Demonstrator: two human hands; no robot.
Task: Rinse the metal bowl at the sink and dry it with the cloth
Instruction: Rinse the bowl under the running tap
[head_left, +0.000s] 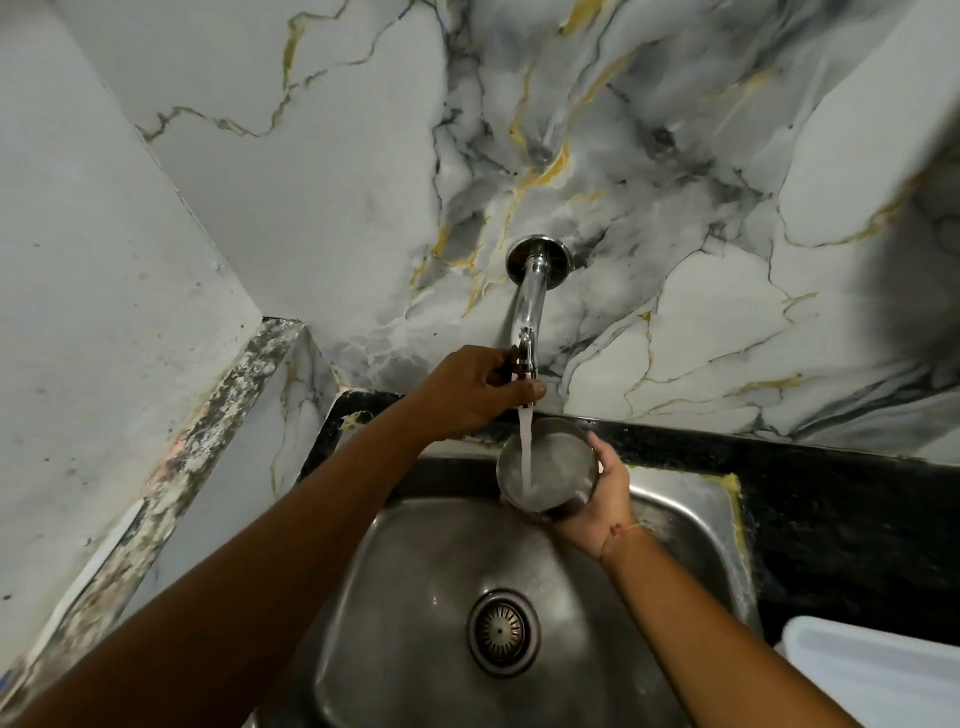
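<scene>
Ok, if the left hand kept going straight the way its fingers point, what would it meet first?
The chrome wall tap: the left hand already has its fingers around the spout end. Depth is unclear beyond.

I'm looking at a home kitchen's washing-up corner. A stainless steel sink (426, 597) with a round strainer drain (502, 632) is set into a black speckled countertop (831, 499). On the far side a chrome wall tap (530, 301) sticks out of marble-patterned wall panels (675, 182), veined grey and gold.
</scene>
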